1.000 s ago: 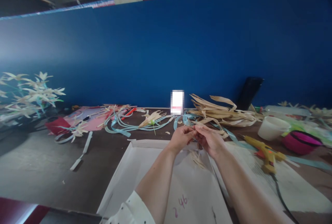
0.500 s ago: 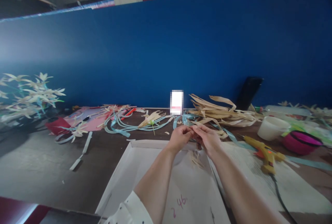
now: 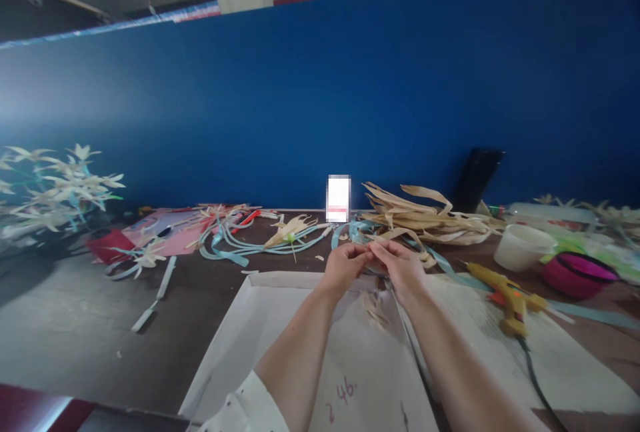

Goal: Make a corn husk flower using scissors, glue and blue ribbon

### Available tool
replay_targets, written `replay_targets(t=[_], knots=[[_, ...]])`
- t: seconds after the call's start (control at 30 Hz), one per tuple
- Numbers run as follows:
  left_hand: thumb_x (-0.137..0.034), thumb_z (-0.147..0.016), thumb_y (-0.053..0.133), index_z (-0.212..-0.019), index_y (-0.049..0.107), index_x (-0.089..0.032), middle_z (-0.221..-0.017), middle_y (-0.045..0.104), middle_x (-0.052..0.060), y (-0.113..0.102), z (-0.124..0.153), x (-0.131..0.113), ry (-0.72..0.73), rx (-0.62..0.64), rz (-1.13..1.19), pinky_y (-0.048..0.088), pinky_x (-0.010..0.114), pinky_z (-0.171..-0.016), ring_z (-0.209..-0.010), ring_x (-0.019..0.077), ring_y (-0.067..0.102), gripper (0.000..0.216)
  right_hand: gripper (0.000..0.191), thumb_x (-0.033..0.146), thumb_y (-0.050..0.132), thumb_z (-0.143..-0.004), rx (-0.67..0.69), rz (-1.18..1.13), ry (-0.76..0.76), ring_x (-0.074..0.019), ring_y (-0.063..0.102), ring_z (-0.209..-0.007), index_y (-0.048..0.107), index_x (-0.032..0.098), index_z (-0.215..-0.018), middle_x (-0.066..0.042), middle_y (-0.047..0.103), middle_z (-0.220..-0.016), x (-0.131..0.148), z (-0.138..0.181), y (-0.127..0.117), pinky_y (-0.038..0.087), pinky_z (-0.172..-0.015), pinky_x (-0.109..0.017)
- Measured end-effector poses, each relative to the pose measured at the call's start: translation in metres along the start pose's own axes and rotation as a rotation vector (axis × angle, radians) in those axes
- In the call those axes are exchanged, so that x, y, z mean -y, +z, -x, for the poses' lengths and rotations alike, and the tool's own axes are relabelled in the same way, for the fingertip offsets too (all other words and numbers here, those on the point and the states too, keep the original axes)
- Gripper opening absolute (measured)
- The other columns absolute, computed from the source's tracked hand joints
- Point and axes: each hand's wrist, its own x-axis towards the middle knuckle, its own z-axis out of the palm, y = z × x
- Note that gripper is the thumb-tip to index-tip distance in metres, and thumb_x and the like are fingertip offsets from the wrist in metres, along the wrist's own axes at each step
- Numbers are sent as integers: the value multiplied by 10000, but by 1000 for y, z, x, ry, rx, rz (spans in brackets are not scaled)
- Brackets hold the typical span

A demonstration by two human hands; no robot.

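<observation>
My left hand [image 3: 345, 265] and my right hand [image 3: 400, 267] meet fingertip to fingertip over the far edge of a white cardboard tray [image 3: 235, 332]. Both are closed in a pinch on a small tan strip of dried husk [image 3: 373, 253] held between them. Under the hands, a few husk scraps [image 3: 374, 309] lie in the tray. Just beyond the hands is a pile of dried husk strips [image 3: 430, 219] mixed with pale blue ribbon.
A yellow glue gun [image 3: 503, 289] with a black cord lies to the right. Beyond it stand a white cup [image 3: 523, 247] and a pink bowl [image 3: 577, 274]. Loops of blue ribbon [image 3: 235, 242] and pink paper [image 3: 165, 229] lie left of centre. Finished husk flowers [image 3: 55, 189] stand far left.
Both hands have stayed together and shifted slightly up and away from me, still working the strip. Nothing else has moved.
</observation>
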Motion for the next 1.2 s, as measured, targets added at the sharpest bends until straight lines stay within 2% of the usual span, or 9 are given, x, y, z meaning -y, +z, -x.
replay_targets(t=[0.1, 0.27, 0.4, 0.53, 0.73, 1.0, 1.1, 1.17, 1.2], knots=[[-379, -659, 673, -715, 628, -135, -562, 526, -15, -2, -1, 0, -5, -22, 54, 304, 198, -433, -448, 55, 384, 254, 354, 447, 775, -566, 17, 1, 32, -164, 594, -667, 724, 186, -800, -25, 682, -751, 1, 2, 1, 467, -614, -277], [-406, -659, 676, -731, 643, -137, -593, 561, -6, -4, -1, -1, -7, -57, 79, 315, 198, -443, -456, 55, 395, 280, 447, 523, 686, -656, -2, -43, 77, -107, 506, -536, 703, 226, -990, -7, 664, -775, 4, 1, -1, 433, -497, -243], [-416, -653, 683, -735, 645, -137, -598, 562, -5, -3, -1, -1, -16, -27, 52, 298, 202, -426, -436, 52, 384, 293, 405, 523, 698, -637, -22, -61, 53, -97, 459, -498, 717, 193, -869, -8, 631, -694, 5, 0, 0, 408, -471, -237], [-414, -667, 678, -744, 645, -136, -559, 535, -13, -3, -2, 3, -12, -17, 39, 292, 198, -419, -427, 49, 373, 290, 323, 438, 770, -573, -37, -17, 14, -93, 447, -505, 701, 192, -770, 23, 573, -575, 6, 2, 3, 403, -489, -226], [-409, -668, 684, -739, 640, -136, -552, 510, -16, -4, -3, 5, 9, 13, 41, 312, 186, -418, -447, 54, 402, 286, 281, 401, 780, -561, -41, -21, 3, -113, 521, -567, 681, 187, -713, 16, 609, -614, 5, 2, 2, 453, -574, -252], [-419, -653, 694, -757, 636, -130, -535, 494, -22, -4, -1, -2, -7, 23, 91, 334, 191, -429, -447, 56, 405, 312, 339, 445, 747, -597, 25, 54, -17, -173, 597, -681, 688, 180, -800, -31, 673, -739, 6, 3, 0, 452, -609, -280], [-418, -650, 691, -743, 633, -132, -514, 489, -28, -5, -2, -3, -6, 11, 90, 311, 193, -427, -432, 54, 393, 307, 296, 455, 667, -671, 19, 279, -97, -197, 605, -715, 692, 194, -810, -46, 685, -775, 18, 7, -5, 437, -610, -289], [-409, -652, 684, -737, 633, -136, -522, 500, -27, -6, -2, -4, 2, -35, 86, 315, 190, -432, -442, 55, 403, 291, 200, 400, 628, -699, 47, 642, -181, -198, 594, -693, 693, 218, -750, -37, 682, -736, 28, 12, -12, 410, -599, -291], [-405, -656, 677, -735, 631, -137, -536, 517, -23, -6, -2, -4, 6, -66, 85, 316, 187, -433, -446, 54, 405, 283, 154, 360, 620, -696, 117, 818, -184, -193, 584, -658, 688, 223, -685, -29, 671, -679, 32, 14, -15, 387, -582, -288]])
